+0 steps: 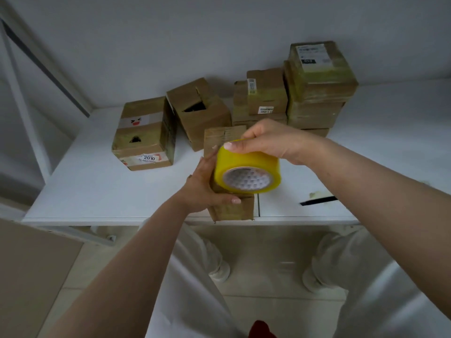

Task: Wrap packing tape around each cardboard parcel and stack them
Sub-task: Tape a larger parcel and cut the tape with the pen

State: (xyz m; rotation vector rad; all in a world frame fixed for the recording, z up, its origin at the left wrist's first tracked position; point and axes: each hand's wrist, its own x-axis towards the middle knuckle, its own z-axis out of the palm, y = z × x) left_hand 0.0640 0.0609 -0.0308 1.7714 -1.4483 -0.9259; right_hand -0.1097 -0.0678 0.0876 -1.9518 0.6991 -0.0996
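Note:
My left hand [204, 189] grips a small cardboard parcel [225, 137] that stands on end at the front edge of the white table [85, 181]. My right hand [268, 140] holds a yellow roll of packing tape [246, 170] from above, pressed against the parcel's right side. Much of the parcel is hidden behind the roll and my hands. A tall stack of taped parcels [317, 91] rises at the back right, with a lower pile [263, 98] just left of it.
Two loose boxes sit at the back left: one with a smiley sticker [144, 135] and one with an open torn flap [199, 111]. A black strip and a scrap of tape [317, 200] lie on the table's right front. A wall stands behind.

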